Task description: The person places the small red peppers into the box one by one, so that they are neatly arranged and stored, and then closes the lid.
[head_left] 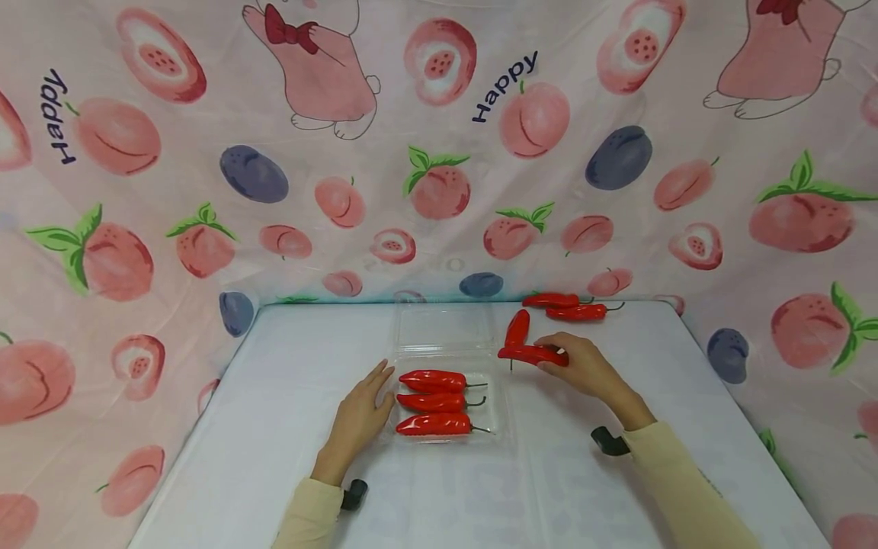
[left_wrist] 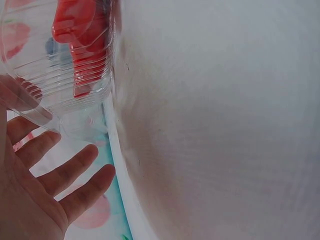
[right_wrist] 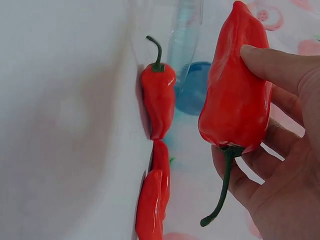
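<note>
Cream sleeves (head_left: 686, 480), then the left hand (head_left: 357, 415), relaxed, gripping nothing, beside a clear box (head_left: 446, 354). Right hand (head_left: 588, 369) pinches a red pepper (head_left: 524, 354) round its body: probably light, stiffish, slick, so skip that skinny stem (right_wrist: 225, 182) imo. Three loose peppers (head_left: 576, 313) lie beyond that hand.

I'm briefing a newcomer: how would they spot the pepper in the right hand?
On the white table, find the open clear box. To its right, the right hand holds a red pepper. Only this one is held; the other peppers lie in the box or on the table.
</note>
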`<state>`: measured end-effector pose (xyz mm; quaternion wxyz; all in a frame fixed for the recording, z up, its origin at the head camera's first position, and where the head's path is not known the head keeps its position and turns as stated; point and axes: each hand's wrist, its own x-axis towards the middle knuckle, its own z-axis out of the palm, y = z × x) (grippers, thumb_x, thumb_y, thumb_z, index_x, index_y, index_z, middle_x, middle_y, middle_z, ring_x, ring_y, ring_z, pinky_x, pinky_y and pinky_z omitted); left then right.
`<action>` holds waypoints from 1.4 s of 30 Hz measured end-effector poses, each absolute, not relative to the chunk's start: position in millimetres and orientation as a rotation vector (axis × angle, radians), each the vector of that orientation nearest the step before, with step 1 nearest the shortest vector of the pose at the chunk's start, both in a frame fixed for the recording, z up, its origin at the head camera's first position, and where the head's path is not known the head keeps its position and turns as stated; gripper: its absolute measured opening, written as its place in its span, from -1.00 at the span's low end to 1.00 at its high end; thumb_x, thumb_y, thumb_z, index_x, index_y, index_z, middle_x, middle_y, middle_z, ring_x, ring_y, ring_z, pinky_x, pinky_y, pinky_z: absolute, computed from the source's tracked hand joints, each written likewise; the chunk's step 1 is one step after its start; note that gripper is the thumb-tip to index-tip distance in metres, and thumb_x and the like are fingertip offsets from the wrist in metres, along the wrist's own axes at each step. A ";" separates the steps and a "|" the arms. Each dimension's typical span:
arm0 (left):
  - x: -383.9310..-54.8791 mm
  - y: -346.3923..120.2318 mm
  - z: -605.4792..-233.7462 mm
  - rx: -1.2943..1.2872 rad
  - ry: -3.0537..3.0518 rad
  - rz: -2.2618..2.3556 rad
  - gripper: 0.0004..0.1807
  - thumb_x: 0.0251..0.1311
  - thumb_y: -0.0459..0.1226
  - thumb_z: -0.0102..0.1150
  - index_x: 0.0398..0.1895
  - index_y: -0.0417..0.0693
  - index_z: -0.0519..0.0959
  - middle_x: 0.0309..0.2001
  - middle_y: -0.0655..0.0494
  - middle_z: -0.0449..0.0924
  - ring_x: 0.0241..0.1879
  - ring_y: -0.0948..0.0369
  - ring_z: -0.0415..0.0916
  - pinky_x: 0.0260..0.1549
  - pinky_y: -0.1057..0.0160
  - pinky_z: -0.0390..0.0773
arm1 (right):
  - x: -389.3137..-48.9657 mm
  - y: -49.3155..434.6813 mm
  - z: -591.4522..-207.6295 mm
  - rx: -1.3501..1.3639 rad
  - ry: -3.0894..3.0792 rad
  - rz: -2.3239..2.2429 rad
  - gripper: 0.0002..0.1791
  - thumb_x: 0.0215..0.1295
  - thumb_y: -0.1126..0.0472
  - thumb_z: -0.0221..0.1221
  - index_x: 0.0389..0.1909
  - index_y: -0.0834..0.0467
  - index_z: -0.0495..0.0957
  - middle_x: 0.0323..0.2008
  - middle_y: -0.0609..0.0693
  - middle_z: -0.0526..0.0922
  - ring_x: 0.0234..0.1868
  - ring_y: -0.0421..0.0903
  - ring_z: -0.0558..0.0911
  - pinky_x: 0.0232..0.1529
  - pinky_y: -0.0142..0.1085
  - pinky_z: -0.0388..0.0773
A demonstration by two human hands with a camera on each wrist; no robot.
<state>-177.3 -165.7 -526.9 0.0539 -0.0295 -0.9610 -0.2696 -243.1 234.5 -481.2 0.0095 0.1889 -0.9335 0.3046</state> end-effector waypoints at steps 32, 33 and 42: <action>-177.3 -167.5 -530.5 -0.094 -2.892 -0.833 -0.46 0.32 -0.15 0.10 0.38 0.15 0.41 0.47 0.21 0.28 0.37 -0.01 0.38 0.23 -0.15 0.48 | -238.6 181.9 -477.8 0.592 -2.903 0.982 -0.50 0.11 0.11 0.42 0.12 0.00 0.61 -0.14 -0.04 0.69 -0.17 -0.10 0.55 -0.15 -0.27 0.58; -177.4 -167.5 -530.7 -0.095 -2.891 -0.830 -0.46 0.32 -0.15 0.10 0.38 0.15 0.41 0.47 0.21 0.28 0.37 -0.01 0.38 0.23 -0.15 0.47 | -238.7 180.7 -478.1 0.598 -2.900 0.974 -0.49 0.10 0.11 0.42 0.13 0.00 0.61 -0.14 -0.05 0.70 -0.16 -0.10 0.56 -0.14 -0.27 0.59; -178.7 -167.1 -531.7 -0.102 -2.892 -0.824 -0.46 0.31 -0.16 0.11 0.38 0.16 0.41 0.47 0.20 0.29 0.36 -0.02 0.39 0.22 -0.15 0.48 | -236.2 168.3 -475.8 0.604 -2.890 1.032 -0.54 0.09 0.12 0.42 0.07 -0.02 0.65 -0.13 -0.06 0.71 -0.18 -0.10 0.56 -0.15 -0.26 0.58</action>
